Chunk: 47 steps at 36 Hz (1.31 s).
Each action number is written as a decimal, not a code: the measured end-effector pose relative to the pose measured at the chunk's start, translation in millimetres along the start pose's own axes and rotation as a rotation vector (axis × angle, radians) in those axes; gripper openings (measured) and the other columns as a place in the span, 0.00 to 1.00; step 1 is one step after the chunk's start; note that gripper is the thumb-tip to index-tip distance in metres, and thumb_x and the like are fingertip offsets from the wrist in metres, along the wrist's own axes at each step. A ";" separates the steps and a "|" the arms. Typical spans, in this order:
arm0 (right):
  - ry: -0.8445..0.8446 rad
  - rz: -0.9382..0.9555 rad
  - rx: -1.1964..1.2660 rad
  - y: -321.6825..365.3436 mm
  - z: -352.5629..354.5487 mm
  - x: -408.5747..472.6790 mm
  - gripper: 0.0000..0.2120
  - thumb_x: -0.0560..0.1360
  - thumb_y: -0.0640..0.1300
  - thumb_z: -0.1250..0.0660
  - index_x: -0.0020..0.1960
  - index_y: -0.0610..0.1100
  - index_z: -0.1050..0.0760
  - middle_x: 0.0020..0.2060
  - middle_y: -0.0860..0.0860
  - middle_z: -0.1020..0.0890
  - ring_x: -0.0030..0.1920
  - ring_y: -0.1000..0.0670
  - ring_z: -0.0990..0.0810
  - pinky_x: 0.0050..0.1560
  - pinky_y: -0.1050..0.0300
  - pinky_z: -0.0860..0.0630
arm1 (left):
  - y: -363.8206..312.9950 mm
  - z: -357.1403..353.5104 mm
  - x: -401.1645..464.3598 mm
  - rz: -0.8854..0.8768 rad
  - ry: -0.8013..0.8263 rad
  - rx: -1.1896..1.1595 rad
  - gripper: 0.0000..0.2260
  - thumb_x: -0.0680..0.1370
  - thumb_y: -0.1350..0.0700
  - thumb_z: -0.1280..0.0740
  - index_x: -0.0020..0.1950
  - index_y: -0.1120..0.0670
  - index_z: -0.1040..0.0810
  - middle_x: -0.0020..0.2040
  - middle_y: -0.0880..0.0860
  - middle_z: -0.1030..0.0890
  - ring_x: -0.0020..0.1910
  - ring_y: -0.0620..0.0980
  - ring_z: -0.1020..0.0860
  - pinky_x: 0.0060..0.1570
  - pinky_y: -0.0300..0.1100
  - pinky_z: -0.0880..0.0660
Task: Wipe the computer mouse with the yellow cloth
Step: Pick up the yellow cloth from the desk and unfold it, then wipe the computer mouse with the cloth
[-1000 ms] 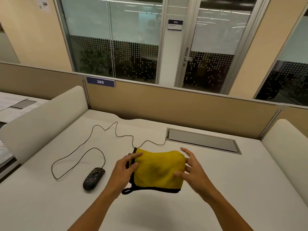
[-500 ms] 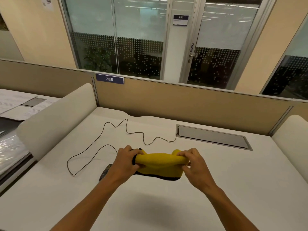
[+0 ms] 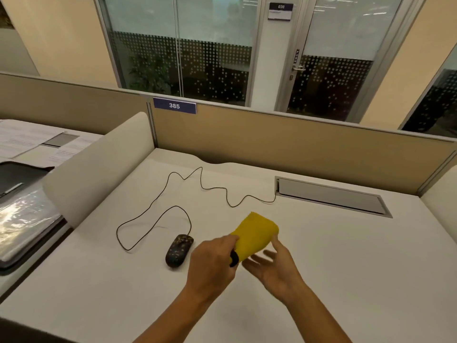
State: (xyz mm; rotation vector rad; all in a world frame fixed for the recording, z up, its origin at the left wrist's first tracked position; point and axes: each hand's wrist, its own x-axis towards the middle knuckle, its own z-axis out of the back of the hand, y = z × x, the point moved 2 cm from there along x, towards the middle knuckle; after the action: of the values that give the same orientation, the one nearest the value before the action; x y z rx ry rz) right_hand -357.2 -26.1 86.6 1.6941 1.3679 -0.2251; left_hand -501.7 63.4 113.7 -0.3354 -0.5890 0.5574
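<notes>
The yellow cloth (image 3: pixel 254 235), folded and edged in black, is lifted above the white desk with my left hand (image 3: pixel 214 262) shut on its near left end. My right hand (image 3: pixel 273 264) is just right of the cloth, palm up and fingers spread, blurred, holding nothing. The computer mouse (image 3: pixel 179 250), dark with pale speckles, lies on the desk a little left of my left hand, untouched. Its black cable (image 3: pixel 158 201) loops behind it and runs to the desk's cable hatch.
A grey cable hatch (image 3: pixel 331 196) is set into the white desk (image 3: pixel 346 268) at the back right. Beige partitions (image 3: pixel 272 142) and rounded white side dividers (image 3: pixel 99 167) fence the desk. A dark folder (image 3: pixel 22 211) and papers lie on the neighbouring desk at left.
Both hands gripped and bunched the cloth half a second ago. Now my right hand has let go and opened, and my left hand alone holds the folded cloth up.
</notes>
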 end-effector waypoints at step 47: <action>-0.244 0.735 -1.035 -53.8 -55.8 65.0 0.30 0.77 0.48 0.32 0.76 0.51 0.39 0.58 0.52 0.27 0.56 0.50 0.27 0.56 0.53 0.26 | 155.1 -24.1 -91.5 0.439 0.016 -0.210 0.35 0.66 0.26 0.33 0.67 0.42 0.31 0.71 0.37 0.31 0.75 0.40 0.42 0.72 0.41 0.41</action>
State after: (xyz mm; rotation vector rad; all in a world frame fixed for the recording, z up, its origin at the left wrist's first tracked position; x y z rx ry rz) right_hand -400.3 56.9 48.3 1.0925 0.4300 0.5887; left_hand -611.9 131.2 -13.9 -0.6761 -0.5613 0.9160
